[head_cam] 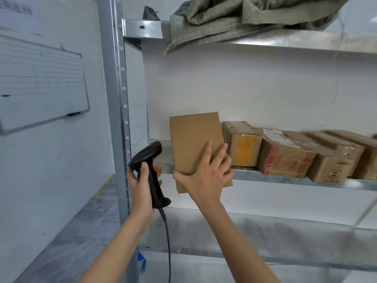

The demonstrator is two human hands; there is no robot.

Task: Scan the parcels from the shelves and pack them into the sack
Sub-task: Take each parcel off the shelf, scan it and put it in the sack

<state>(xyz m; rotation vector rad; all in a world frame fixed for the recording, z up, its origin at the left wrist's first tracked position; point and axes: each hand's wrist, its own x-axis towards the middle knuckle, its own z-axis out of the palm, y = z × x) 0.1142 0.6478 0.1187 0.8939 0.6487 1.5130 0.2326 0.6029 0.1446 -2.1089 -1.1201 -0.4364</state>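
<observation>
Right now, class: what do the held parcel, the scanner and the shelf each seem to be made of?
Parcel: plain brown cardboard, matt, with a flat, unprinted face and creased edges.
Scanner: probably moulded black plastic with a slight sheen, an orange trigger and a cable below.
Shelf: likely galvanised steel, grey and mottled, with dull reflections and a slotted upright.

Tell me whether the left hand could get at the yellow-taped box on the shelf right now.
Probably not: the left hand grips the scanner, and the held parcel stands between it and the yellow-taped box.
</observation>
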